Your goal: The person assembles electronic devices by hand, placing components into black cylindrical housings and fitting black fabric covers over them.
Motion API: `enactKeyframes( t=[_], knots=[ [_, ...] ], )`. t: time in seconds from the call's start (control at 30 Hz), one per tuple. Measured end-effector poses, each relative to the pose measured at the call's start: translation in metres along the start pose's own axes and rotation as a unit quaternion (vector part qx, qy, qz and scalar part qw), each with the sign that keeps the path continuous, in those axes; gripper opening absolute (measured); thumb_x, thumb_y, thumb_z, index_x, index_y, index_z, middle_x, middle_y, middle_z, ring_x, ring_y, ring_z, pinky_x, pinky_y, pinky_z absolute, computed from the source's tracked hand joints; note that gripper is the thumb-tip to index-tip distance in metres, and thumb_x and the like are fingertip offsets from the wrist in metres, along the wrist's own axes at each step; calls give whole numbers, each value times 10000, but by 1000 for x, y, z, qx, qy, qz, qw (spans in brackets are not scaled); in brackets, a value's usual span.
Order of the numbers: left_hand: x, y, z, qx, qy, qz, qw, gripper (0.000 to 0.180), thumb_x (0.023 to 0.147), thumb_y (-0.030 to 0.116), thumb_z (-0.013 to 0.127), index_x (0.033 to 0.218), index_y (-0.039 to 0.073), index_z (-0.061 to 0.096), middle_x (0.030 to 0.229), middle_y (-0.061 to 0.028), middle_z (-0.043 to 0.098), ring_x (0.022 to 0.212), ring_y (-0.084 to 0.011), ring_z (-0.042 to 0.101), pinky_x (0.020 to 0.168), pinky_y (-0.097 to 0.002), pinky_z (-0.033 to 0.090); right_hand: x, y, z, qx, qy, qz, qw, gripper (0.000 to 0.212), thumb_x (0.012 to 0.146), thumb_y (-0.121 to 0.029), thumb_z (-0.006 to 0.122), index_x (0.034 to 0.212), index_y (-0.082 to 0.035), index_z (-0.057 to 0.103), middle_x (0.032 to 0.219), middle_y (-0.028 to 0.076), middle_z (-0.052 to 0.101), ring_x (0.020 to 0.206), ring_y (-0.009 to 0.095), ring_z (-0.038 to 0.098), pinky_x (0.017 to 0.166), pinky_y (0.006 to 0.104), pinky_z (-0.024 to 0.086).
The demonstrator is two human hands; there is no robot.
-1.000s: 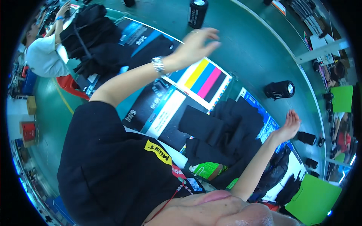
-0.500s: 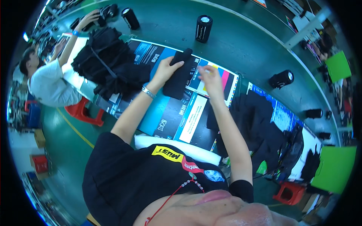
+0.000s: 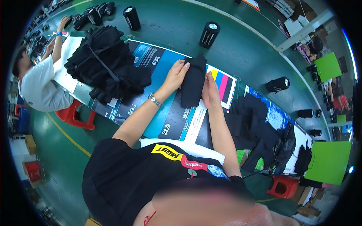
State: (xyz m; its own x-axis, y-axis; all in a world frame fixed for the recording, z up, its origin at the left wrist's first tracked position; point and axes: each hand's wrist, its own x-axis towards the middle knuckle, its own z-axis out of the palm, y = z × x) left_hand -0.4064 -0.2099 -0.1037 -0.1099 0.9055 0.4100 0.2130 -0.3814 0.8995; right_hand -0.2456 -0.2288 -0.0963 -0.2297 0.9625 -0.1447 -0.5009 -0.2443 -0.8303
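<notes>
A black cloth piece (image 3: 193,84), long and narrow like a flat pouch, is held up over the printed sheets on the bench. My left hand (image 3: 176,77) grips its left edge near the far end, thumb on top and the other fingers mostly hidden. At the right edge, my right hand (image 3: 211,91) is closed on the cloth, its fingers partly behind it. Left of my hands lies a heap of black cloth pieces (image 3: 102,56) with a strap across it. More black cloth (image 3: 249,120) is spread to the right of my right forearm.
Black cylindrical speakers (image 3: 209,34) stand on the green surface beyond the bench; another (image 3: 278,84) lies on its side. A white roll (image 3: 181,148) runs along the near edge. At the left, a co-worker (image 3: 43,81) reaches forward near a red stool (image 3: 77,115).
The cloth has shifted right and slightly nearer with my left hand. My right hand, apart from it with bent fingers before, has come onto its right edge.
</notes>
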Motion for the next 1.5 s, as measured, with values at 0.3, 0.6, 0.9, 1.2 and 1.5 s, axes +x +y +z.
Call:
enactKeyframes(
  t=[0.3,0.6,0.9,1.2,1.5],
  knots=[
    [-7,4,1,-172,-89,-74,978,296,956,148,494,1218,39,580,1167,-63,594,1058,-150,562,923,-277,446,-13,-8,-10,126,-50,-7,991,399,768,-12,495,1162,51,507,1131,189,577,1043,236,591,933,291,466],
    [-14,35,-8,-161,-167,-75,970,195,867,93,644,1022,-23,661,822,-17,600,776,-89,550,678,-229,439,-3,0,-26,160,-57,-6,985,231,865,-110,585,1076,-18,564,914,43,602,800,114,550,717,231,455],
    [-8,45,-13,146,-10,173,974,315,797,85,661,1107,135,689,869,-58,480,870,-221,456,806,-330,387,-21,6,20,-6,-1,-7,1000,254,903,-108,568,1141,-21,583,1040,42,629,942,116,604,780,234,495],
    [2,61,-15,-345,-154,-192,906,260,941,155,553,1117,-22,624,1009,-57,663,864,-101,640,757,-216,514,-35,-48,47,-162,28,-86,983,142,875,-109,573,990,-30,598,735,-6,528,535,50,442,444,188,310],
    [94,69,27,-263,-299,-169,902,188,882,220,641,971,55,627,819,53,564,710,-34,479,639,-188,385,18,-134,-4,-231,152,-185,943,97,878,-77,555,957,-62,609,704,-8,539,588,44,476,467,210,353]
  ],
)
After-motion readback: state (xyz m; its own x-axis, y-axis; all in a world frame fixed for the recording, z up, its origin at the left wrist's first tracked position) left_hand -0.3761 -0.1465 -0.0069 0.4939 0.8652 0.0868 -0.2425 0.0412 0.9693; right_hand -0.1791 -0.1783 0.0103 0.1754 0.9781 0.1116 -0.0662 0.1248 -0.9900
